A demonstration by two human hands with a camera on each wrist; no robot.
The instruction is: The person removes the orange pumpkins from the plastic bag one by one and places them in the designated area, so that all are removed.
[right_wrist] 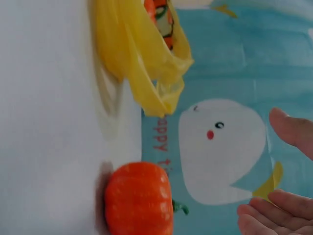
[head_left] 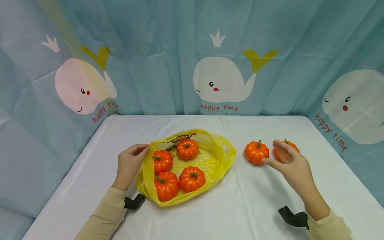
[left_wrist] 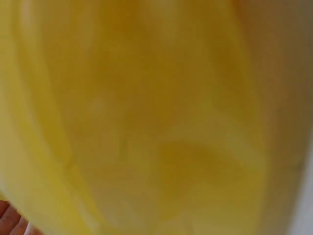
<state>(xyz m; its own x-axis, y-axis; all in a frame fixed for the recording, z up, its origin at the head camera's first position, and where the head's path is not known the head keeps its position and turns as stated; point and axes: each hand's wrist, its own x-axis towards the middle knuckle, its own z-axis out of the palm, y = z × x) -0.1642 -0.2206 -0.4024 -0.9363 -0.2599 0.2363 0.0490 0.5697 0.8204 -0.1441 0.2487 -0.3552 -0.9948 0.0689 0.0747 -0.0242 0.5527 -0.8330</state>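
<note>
A yellow plastic bag (head_left: 214, 165) lies with its mouth spread, and several small orange pumpkins (head_left: 192, 179) with green stems sit inside it. My left hand (head_left: 130, 163) pinches the bag's left rim between thumb and fingers. In the left wrist view the yellow plastic (left_wrist: 146, 98) fills nearly everything, blurred. To the bag's right, two more pumpkins stand on the table: a nearer one (head_left: 256, 152) and another (head_left: 292, 146) partly hidden behind my right hand (head_left: 292, 161). That hand hovers with thumb and fingers apart, holding nothing; the right wrist view shows it apart from a pumpkin (right_wrist: 139, 198).
A white cloth (head_left: 195, 223) covers the table. Light blue curtains (head_left: 156, 83) printed with whales enclose its back and sides. Black wrist mounts (head_left: 292, 216) stick out from both sleeves.
</note>
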